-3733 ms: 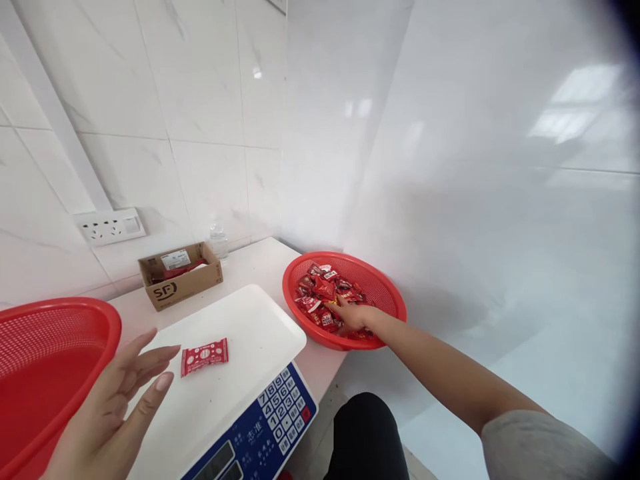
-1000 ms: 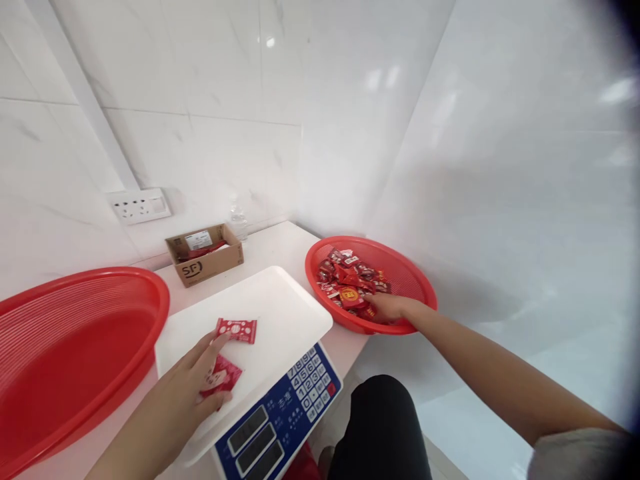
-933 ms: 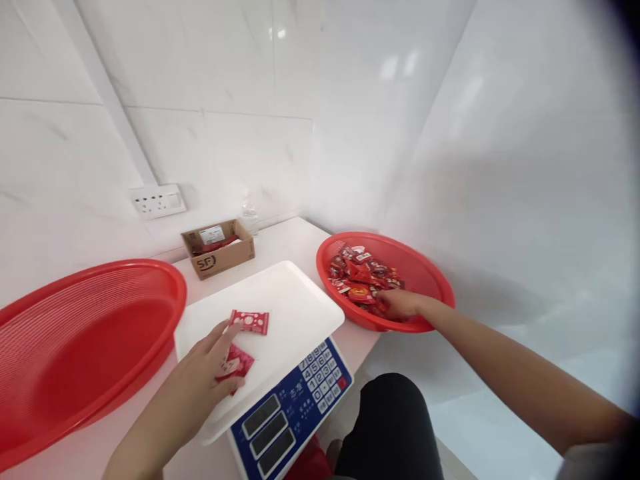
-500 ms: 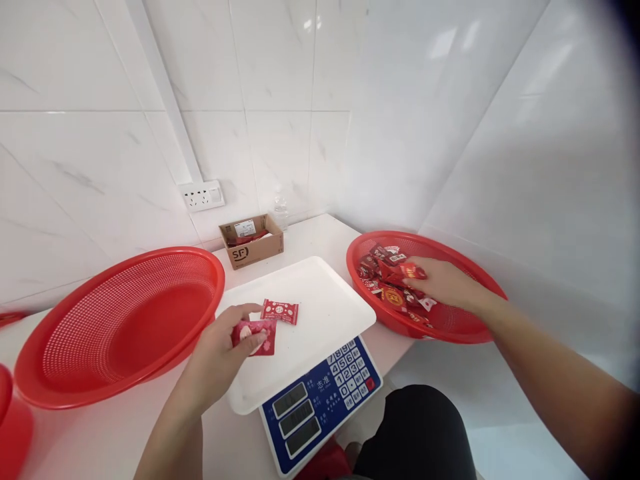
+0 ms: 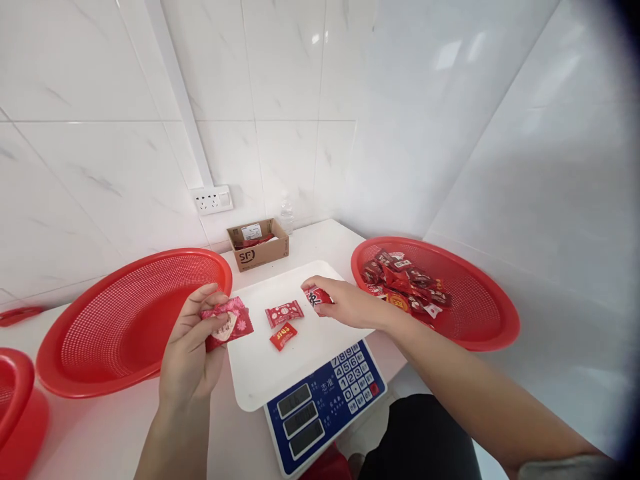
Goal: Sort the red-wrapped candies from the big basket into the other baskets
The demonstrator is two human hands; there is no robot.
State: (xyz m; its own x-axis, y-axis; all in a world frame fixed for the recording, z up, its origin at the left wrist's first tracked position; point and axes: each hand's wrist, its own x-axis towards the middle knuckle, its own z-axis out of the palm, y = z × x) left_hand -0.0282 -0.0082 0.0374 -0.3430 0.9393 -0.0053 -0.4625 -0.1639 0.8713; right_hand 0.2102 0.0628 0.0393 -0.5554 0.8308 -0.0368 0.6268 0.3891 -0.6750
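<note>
My left hand point(image 5: 193, 347) is closed on a pink-red snack packet point(image 5: 231, 323), held just above the left edge of the white scale tray point(image 5: 280, 363). My right hand point(image 5: 345, 305) is over the tray's far right side and pinches a small red candy packet point(image 5: 315, 297). Two red packets lie on the tray: a longer one point(image 5: 284, 313) and a small one point(image 5: 283, 335). The red basket on the right point(image 5: 480, 307) holds several red wrapped candies point(image 5: 405, 280).
A large red mesh basket point(image 5: 125, 320) sits left of the scale. The blue keypad and displays point(image 5: 327, 407) face me. An SF cardboard box point(image 5: 259, 244) and a clear bottle point(image 5: 287, 217) stand by the tiled wall, below a socket point(image 5: 213, 199). Another red basket point(image 5: 15, 407) is at far left.
My right hand left the candy basket and came over the scale tray with a packet. A small red packet now lies on the tray. My left hand lifted its packet off the tray.
</note>
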